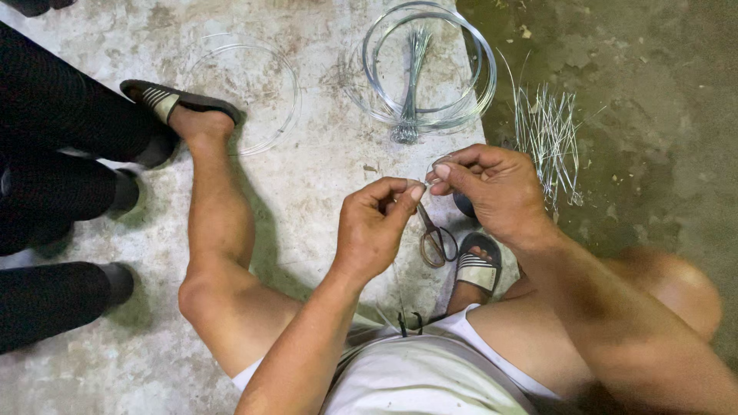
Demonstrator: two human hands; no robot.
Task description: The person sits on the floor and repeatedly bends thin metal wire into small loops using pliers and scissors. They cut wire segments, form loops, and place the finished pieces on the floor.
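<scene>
**Pinching a thin wire between both hands**

Holding the short piece of wire point(427, 181) well, by my judgement, means keeping both pinches close together so the thin strand cannot spring or bend sideways, and keeping the work low over the scissors point(435, 240). The left hand point(374, 229) is closed in a thumb-and-forefinger pinch on one end of the wire; the right hand point(492, 192) grips the other end the same way, fingertips almost touching the left's. The wire sits between the two hands, just above the scissors, which lie on the concrete floor point(323, 184) beside a sandalled foot point(477, 265). Beyond the scissors lies a wire coil point(427, 65); to their right, a scatter of cut wire pieces point(547, 138).
</scene>
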